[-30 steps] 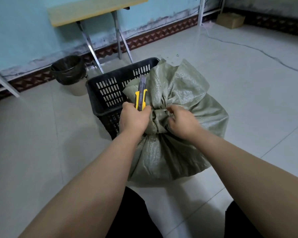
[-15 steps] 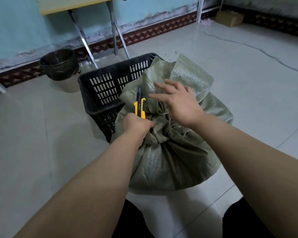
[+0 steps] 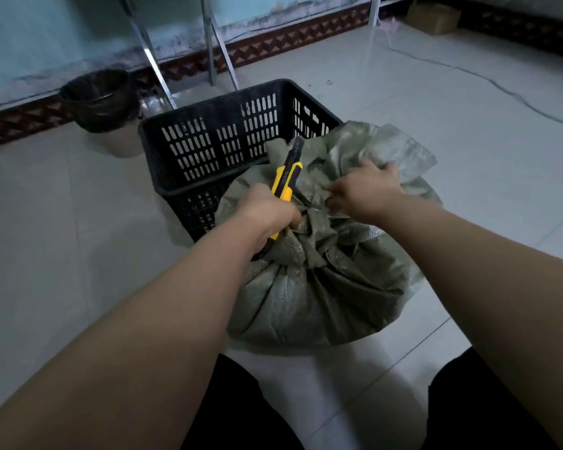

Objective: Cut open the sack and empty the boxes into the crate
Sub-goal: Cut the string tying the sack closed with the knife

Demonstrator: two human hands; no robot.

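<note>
A grey-green woven sack (image 3: 322, 287) stands on the floor between my knees, its neck bunched and tied. My left hand (image 3: 267, 216) grips a yellow and black utility knife (image 3: 286, 178) at the left of the knot, blade end pointing up and away. My right hand (image 3: 364, 190) clutches the loose flap of sack above the knot. Behind and left of the sack stands a black slotted plastic crate (image 3: 228, 138), whose visible inside holds nothing. The boxes are hidden inside the sack.
A bin with a black liner (image 3: 98, 99) stands by the wall, left of the crate. Metal table legs (image 3: 150, 56) rise behind the crate. A cardboard box (image 3: 433, 17) lies in the far right corner. A thin cable (image 3: 488, 82) runs across the pale tiled floor.
My right hand left the knot, rose open over the sack, and now grasps the flap above the knot. My left hand with the knife has kept beside the knot.
</note>
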